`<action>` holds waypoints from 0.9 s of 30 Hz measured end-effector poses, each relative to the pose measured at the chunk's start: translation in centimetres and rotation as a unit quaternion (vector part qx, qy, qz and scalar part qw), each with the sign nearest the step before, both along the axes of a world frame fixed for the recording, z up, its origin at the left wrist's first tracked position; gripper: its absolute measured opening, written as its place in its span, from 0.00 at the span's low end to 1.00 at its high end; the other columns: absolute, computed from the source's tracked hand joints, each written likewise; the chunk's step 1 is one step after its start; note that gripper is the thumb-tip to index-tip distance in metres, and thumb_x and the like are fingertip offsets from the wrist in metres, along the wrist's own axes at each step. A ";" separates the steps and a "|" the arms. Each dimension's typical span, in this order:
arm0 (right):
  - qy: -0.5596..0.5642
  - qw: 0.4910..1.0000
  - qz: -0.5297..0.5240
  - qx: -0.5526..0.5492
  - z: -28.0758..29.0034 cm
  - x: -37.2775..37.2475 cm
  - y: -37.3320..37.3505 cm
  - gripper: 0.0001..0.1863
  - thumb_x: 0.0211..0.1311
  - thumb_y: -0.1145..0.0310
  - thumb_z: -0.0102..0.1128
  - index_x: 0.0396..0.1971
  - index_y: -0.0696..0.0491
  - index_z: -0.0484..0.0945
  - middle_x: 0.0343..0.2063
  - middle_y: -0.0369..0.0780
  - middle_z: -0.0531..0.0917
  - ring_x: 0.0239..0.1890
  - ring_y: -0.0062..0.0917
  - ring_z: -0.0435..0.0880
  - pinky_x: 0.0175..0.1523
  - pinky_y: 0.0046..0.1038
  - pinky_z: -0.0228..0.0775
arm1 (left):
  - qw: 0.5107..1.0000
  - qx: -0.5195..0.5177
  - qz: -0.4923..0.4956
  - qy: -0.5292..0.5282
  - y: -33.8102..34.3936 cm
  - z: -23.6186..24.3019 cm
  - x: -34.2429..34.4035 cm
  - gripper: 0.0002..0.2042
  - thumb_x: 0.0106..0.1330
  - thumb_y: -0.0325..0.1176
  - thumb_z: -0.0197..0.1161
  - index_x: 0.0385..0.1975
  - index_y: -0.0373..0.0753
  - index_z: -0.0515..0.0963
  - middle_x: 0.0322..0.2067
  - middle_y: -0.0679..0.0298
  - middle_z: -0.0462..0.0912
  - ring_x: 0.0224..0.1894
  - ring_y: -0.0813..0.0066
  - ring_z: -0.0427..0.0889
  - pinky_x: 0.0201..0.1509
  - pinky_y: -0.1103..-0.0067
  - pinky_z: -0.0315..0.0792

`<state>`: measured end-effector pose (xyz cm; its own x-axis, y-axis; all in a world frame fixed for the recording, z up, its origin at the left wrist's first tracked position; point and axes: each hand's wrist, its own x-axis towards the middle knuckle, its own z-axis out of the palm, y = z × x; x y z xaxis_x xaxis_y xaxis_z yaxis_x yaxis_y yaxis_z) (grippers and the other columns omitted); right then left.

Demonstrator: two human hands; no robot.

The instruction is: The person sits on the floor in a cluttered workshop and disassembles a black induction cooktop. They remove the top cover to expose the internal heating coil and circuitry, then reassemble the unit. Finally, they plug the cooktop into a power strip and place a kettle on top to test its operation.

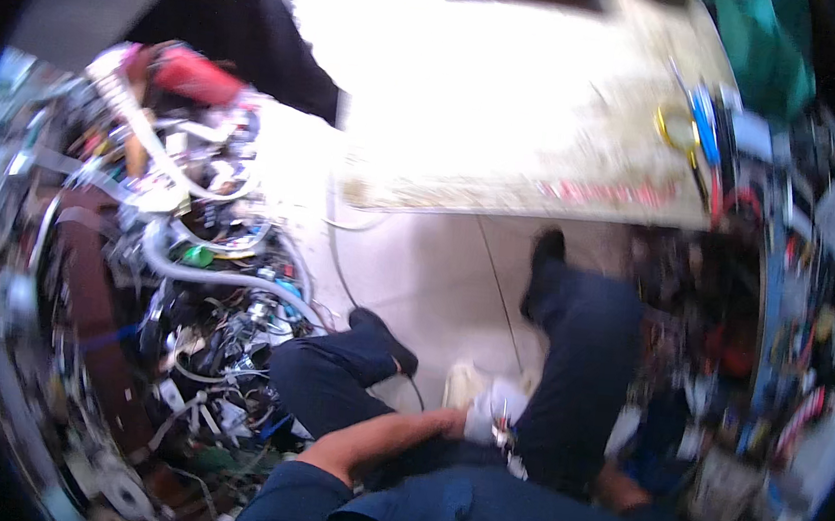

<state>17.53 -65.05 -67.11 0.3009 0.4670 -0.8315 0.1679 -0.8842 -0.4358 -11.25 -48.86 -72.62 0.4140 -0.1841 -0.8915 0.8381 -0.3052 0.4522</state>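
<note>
My left forearm [375, 439] reaches across my lap, and my left hand [490, 414], in a white glove, is between my knees. Its fingers look closed around a small piece with shiny bits [503, 431], too blurred to name. A pale object [464, 386] is on the floor just beyond that hand. Only a bare stretch of my right forearm [621, 488] shows, low beside my right thigh; the hand itself is hidden.
A worktable [465, 180] stands ahead, bearing yellow-handled scissors [674, 127] and a blue-handled tool [704, 125] at its right edge. To the left lies a heap of cables and small parts [230, 333], with a grey hose [205, 273] across it. More clutter [830, 260] fills the right side.
</note>
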 end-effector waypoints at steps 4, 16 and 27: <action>-0.009 0.999 -0.021 0.027 -2.2 1.1 -0.8 0.12 0.71 0.67 0.60 0.47 0.58 0.81 0.40 0.42 0.83 0.41 0.31 0.81 0.47 0.36 0.73 | 0.986 0.071 -0.150 -0.010 3.3 1.0 -0.6 0.39 0.60 0.47 0.68 0.70 0.39 0.63 0.55 0.48 0.83 0.51 0.48 0.86 0.51 0.59 0.78; -0.023 0.998 -0.054 0.029 -2.3 2.0 -3.7 0.14 0.69 0.67 0.61 0.49 0.59 0.81 0.44 0.44 0.84 0.46 0.33 0.82 0.52 0.37 0.74 | 0.955 0.176 0.110 -0.214 4.8 7.1 -1.6 0.57 0.49 0.47 0.79 0.78 0.40 0.51 0.64 0.42 0.76 0.59 0.50 0.80 0.62 0.66 0.74; -0.227 0.772 -0.074 0.589 31.8 4.0 5.7 0.13 0.66 0.70 0.68 0.49 0.55 0.81 0.45 0.44 0.85 0.44 0.28 0.85 0.50 0.30 0.79 | 0.969 0.139 0.111 -0.171 4.7 8.3 1.2 0.25 0.63 0.45 0.65 0.57 0.36 0.81 0.51 0.46 0.85 0.53 0.50 0.85 0.60 0.64 0.76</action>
<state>21.51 -59.34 -35.36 0.5588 0.7518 0.3499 0.4751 0.0556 -0.8782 -10.07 -44.16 -64.28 0.6955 0.1705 -0.6980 0.7129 -0.2845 0.6409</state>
